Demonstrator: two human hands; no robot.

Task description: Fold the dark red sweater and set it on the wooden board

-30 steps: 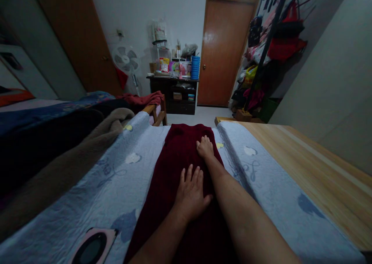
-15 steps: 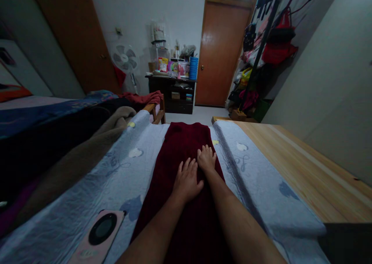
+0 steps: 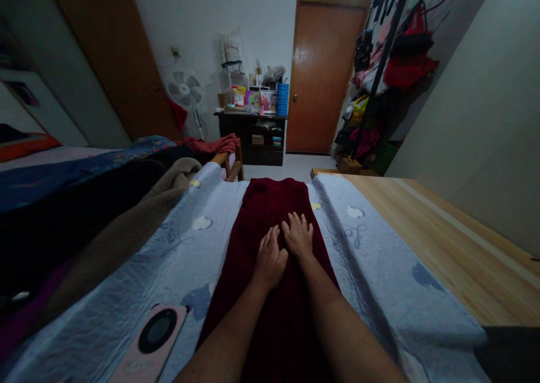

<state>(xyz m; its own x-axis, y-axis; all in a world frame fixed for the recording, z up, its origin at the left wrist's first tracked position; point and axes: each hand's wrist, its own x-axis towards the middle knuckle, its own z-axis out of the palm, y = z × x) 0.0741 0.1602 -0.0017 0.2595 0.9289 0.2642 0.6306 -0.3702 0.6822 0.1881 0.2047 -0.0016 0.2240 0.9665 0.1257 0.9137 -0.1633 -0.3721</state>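
Observation:
A dark red piece of knitted-looking cloth (image 3: 270,203) lies lengthwise on a pale blue patterned bedsheet (image 3: 185,270). Its near end runs out of view below my forearms. My left hand (image 3: 270,261) rests on the cloth near its middle, fingers extended forward and thumb toward the right. Just to the right and slightly farther away, my right hand (image 3: 298,235) lies on the same cloth, palm down with its fingers spread. The two hands are close together, and neither grips anything.
A pink phone (image 3: 152,343) with a round black camera ring lies on the sheet at lower left. Dark clothes and a brown blanket (image 3: 126,253) are heaped on the left. Bare wooden boards (image 3: 405,225) flank the right. Beyond stand a fan (image 3: 185,90) and a black cabinet (image 3: 251,138).
My left hand has tilted, its thumb drawing in toward the fingers. My right hand has shifted slightly left over the cloth, its fingers spreading. The view has turned a little left.

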